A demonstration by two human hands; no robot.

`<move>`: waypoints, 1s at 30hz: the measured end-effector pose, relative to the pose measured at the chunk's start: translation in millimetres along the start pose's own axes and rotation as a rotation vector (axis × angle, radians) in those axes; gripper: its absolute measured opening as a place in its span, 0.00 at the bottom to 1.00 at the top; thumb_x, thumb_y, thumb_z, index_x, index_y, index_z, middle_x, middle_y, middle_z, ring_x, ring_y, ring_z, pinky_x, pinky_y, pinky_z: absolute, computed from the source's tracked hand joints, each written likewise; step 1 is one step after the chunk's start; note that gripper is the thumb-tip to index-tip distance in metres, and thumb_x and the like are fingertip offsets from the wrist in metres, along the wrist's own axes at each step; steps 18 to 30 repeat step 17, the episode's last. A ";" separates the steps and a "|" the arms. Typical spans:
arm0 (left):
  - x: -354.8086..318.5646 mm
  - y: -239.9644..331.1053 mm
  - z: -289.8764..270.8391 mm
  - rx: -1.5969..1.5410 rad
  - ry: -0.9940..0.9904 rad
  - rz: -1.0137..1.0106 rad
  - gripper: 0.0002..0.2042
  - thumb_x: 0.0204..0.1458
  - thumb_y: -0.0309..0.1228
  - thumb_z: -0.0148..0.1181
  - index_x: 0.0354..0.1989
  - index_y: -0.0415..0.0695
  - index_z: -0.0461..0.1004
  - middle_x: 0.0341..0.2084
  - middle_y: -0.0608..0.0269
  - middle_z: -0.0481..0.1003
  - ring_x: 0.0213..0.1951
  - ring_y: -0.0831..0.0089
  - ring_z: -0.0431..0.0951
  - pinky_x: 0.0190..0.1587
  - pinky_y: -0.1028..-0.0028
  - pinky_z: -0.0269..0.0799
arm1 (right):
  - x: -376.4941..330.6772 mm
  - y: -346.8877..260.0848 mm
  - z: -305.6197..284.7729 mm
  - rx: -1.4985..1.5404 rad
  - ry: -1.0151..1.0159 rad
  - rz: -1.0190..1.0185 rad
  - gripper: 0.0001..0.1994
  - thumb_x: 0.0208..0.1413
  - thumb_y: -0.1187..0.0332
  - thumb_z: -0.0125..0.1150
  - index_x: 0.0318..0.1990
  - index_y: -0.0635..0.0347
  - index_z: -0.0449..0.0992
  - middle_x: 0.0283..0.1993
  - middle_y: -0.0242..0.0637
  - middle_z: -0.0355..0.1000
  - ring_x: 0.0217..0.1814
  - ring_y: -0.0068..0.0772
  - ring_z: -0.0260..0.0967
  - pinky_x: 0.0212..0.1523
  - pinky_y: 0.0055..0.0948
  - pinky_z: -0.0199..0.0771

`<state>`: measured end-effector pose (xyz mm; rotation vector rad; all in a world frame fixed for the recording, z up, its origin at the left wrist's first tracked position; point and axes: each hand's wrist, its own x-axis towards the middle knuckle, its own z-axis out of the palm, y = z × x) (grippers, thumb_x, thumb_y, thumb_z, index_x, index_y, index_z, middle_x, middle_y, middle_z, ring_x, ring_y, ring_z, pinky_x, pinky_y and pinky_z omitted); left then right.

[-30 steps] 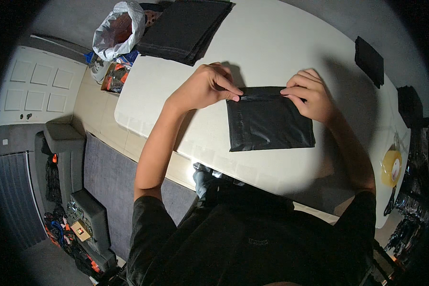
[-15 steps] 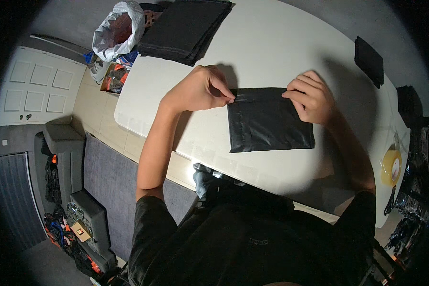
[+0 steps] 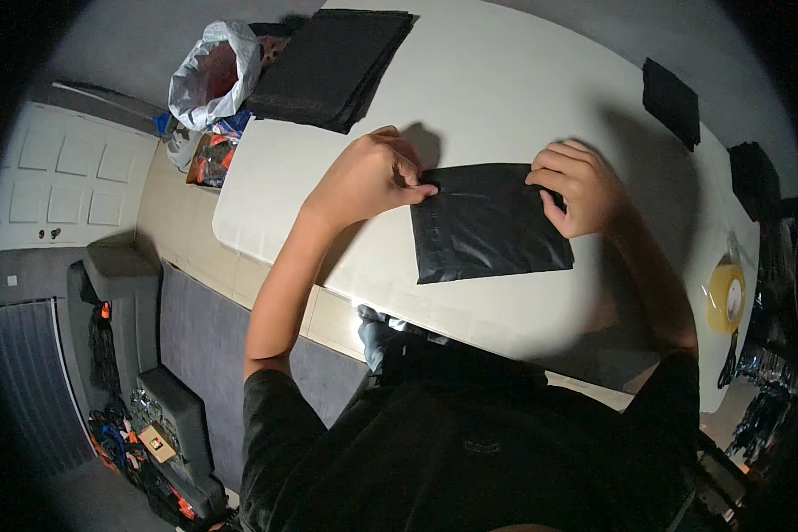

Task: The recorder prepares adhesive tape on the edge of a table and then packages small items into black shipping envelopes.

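A flat black plastic mailing bag [image 3: 492,232] lies on the white table in front of me. My left hand [image 3: 377,173] pinches its upper left corner between thumb and fingers. At the upper right corner, my right hand [image 3: 581,188] has its fingers curled over the edge, with the thumb lower down against the bag's face. The top edge runs between both hands. What the bag holds, if anything, is hidden.
A stack of black bags [image 3: 328,71] lies at the table's far left, beside a white plastic sack [image 3: 215,75]. A small black stack [image 3: 671,104] sits far right. A roll of clear yellowish tape [image 3: 727,299] stands at the right edge. A grey sofa [image 3: 124,293] is at left.
The bag has shifted slightly left and tilted a little, its left side lower. My right thumb has come away from the top edge. The whole view has turned slightly.
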<state>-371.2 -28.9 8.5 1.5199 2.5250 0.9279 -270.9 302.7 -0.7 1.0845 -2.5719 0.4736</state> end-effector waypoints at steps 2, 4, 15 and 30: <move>4.2 5.2 -3.1 0.087 -0.012 0.013 0.10 0.44 0.33 0.79 0.26 0.40 0.87 0.28 0.55 0.84 0.36 0.57 0.83 0.42 0.64 0.80 | -7.4 -1.7 -4.5 0.008 -0.011 0.036 0.12 0.40 0.80 0.66 0.36 0.65 0.82 0.37 0.42 0.74 0.41 0.43 0.74 0.44 0.41 0.75; 11.3 12.1 -5.2 0.085 -0.023 0.024 0.10 0.44 0.34 0.79 0.30 0.40 0.88 0.29 0.53 0.84 0.36 0.56 0.83 0.42 0.63 0.80 | -16.3 -5.0 -10.1 -0.013 -0.022 0.079 0.12 0.40 0.79 0.67 0.37 0.66 0.83 0.38 0.42 0.74 0.41 0.42 0.74 0.45 0.40 0.75; -8.8 38.1 3.6 0.113 -0.003 -0.092 0.16 0.48 0.32 0.78 0.44 0.38 0.87 0.32 0.46 0.83 0.33 0.55 0.85 0.39 0.62 0.81 | -18.7 -55.7 -11.9 -0.319 0.028 0.353 0.11 0.57 0.66 0.70 0.43 0.63 0.85 0.43 0.39 0.73 0.49 0.38 0.73 0.51 0.39 0.75; -16.3 54.0 10.9 0.134 -0.049 -0.253 0.19 0.48 0.36 0.79 0.48 0.42 0.87 0.36 0.43 0.84 0.35 0.52 0.87 0.44 0.59 0.82 | -13.4 -84.5 -7.6 -0.060 -0.060 0.625 0.14 0.57 0.62 0.72 0.46 0.61 0.85 0.49 0.38 0.72 0.60 0.37 0.71 0.66 0.41 0.71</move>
